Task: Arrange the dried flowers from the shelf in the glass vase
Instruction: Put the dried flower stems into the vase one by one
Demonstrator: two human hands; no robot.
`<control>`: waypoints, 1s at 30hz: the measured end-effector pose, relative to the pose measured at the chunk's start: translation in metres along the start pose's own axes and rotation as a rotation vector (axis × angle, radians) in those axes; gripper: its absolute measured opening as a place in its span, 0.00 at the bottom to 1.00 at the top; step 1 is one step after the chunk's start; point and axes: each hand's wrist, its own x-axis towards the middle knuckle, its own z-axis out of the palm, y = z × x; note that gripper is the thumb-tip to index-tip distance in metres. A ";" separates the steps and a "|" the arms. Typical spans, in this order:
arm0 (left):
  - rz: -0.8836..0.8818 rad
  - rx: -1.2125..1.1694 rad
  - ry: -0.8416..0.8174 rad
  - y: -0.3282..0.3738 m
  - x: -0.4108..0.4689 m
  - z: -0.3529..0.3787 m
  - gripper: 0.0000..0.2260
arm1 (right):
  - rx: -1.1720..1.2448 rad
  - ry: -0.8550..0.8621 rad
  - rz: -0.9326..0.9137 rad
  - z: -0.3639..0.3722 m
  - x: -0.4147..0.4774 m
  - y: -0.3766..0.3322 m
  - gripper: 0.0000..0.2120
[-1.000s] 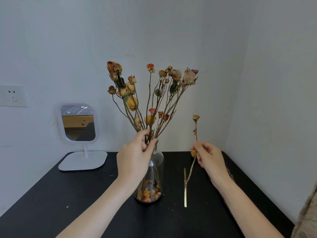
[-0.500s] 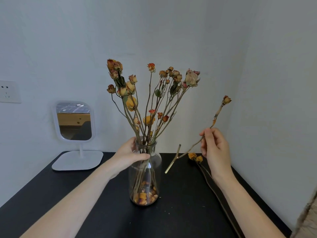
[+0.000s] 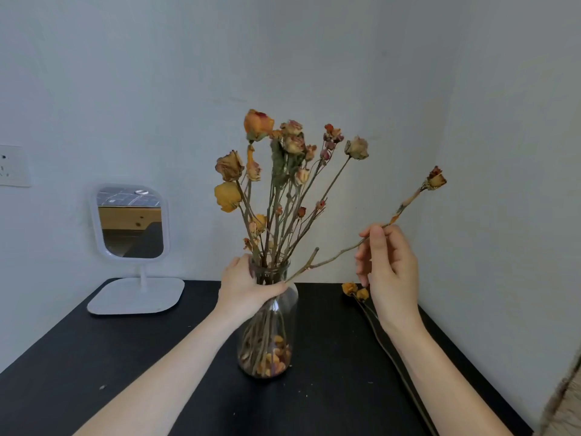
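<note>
A clear glass vase (image 3: 284,313) stands on the black shelf (image 3: 94,372) with several dried roses (image 3: 276,171) fanning up out of it and loose petals at its bottom. My left hand (image 3: 245,287) is wrapped around the vase's neck. My right hand (image 3: 390,272) pinches a single dried rose stem (image 3: 405,202), tilted, its bud up to the right and its cut end touching the vase's rim by my left thumb. Another dried flower (image 3: 355,289) with yellow heads lies on the shelf under my right hand.
A white table mirror (image 3: 132,221) on a flat base stands at the back left. Pale walls close the corner behind and to the right. A wall socket (image 3: 12,166) is at the far left. Some tan fabric (image 3: 562,401) shows at the bottom right.
My right hand lifted the single stem off the shelf, tilted it and brought its cut end to the vase's rim. My left hand slid down to grip the neck.
</note>
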 end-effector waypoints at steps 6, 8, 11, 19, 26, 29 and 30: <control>-0.101 0.172 0.150 0.001 -0.005 0.011 0.37 | 0.017 0.022 0.019 0.004 -0.001 0.001 0.14; -0.083 -0.024 0.025 -0.003 -0.005 0.010 0.35 | 0.016 0.023 0.019 0.003 -0.001 0.001 0.14; -0.075 -0.186 -0.161 -0.007 -0.008 0.000 0.30 | 0.027 0.020 0.015 0.002 -0.002 0.000 0.14; -0.061 -0.207 -0.101 -0.006 -0.009 -0.002 0.27 | 0.057 0.020 -0.073 0.008 -0.003 -0.006 0.11; -0.050 -0.012 0.062 0.000 -0.011 0.005 0.31 | 0.042 -0.006 -0.119 0.012 0.000 -0.011 0.10; -0.073 0.090 0.088 0.001 -0.012 0.007 0.35 | 0.003 -0.045 -0.116 0.016 0.003 -0.010 0.09; -0.073 0.106 0.093 0.001 -0.012 0.007 0.35 | -0.020 -0.061 -0.113 0.017 0.003 -0.008 0.08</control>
